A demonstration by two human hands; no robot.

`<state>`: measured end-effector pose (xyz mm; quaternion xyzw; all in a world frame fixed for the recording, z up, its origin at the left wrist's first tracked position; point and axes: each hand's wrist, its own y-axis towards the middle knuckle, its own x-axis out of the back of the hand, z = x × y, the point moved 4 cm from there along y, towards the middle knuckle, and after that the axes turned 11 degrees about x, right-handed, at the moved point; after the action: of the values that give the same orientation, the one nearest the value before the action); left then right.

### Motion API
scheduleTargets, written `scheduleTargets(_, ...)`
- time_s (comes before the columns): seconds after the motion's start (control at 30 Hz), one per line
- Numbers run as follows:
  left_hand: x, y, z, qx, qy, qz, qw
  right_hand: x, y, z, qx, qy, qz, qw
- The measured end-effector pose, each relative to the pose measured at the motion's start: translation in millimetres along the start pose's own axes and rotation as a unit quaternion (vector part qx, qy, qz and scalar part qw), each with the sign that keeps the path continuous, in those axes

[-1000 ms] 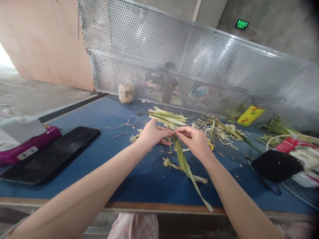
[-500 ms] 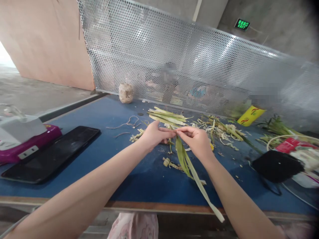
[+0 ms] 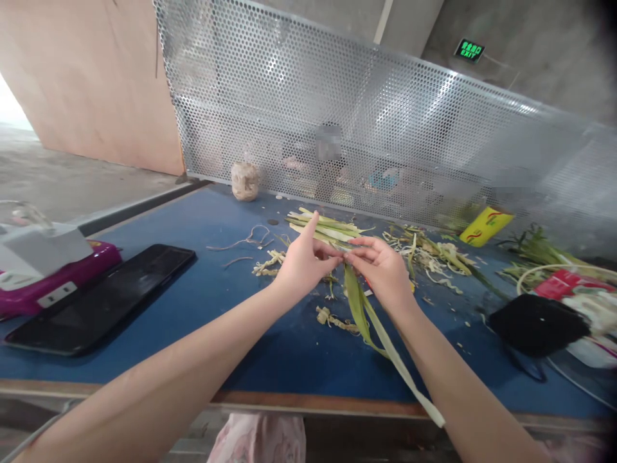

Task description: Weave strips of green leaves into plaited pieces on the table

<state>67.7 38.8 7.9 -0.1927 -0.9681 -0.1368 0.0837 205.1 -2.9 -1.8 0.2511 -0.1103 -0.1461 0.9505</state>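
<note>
Green leaf strips [image 3: 357, 305] hang from between my two hands, and a long pale end trails over the table's front edge beside my right forearm. My right hand [image 3: 380, 267] pinches the upper ends of the strips. Close against it, my left hand [image 3: 306, 260] has its fingers closed on the same ends, thumb and fingertips meeting there. The exact pinch point is partly covered by fingers. Just beyond the hands lies a pile of flat pale-green leaf strips [image 3: 332, 225]. A short braided piece [image 3: 335, 318] rests on the table below my hands.
On the blue table [image 3: 193, 334], a black phone [image 3: 106, 299] and purple power strip [image 3: 58, 283] lie left. A jar [image 3: 245, 181] stands near the perforated metal screen [image 3: 289, 96]. Leaf scraps [image 3: 434, 251], a yellow packet [image 3: 486, 226] and a black pouch [image 3: 538, 323] are right.
My left hand has turned, its thumb side rising, while staying at the pinch. The trailing strip's end has shifted slightly right. Both hands remain together on the strips.
</note>
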Motion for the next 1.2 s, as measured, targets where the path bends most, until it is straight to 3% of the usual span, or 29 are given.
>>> scheduleTargets(0.2,1,-5,-6,-0.092,0.042,-0.028,0.994,1,1,-4,-0.036,0.056,-0.022,0.998)
scheduleTargets(0.4,3,-6,-10,-0.120,0.069,-0.037,0.990,2,0,-7,-0.035,0.062,-0.035,0.997)
scheduleTargets(0.63,2,-11,-17,-0.165,0.179,-0.017,0.970,3,-1,-2,0.007,-0.006,0.005,1.000)
scheduleTargets(1.2,1,-14,-21,-0.278,0.276,-0.011,0.920,1,-1,-3,-0.008,0.032,0.090,0.995)
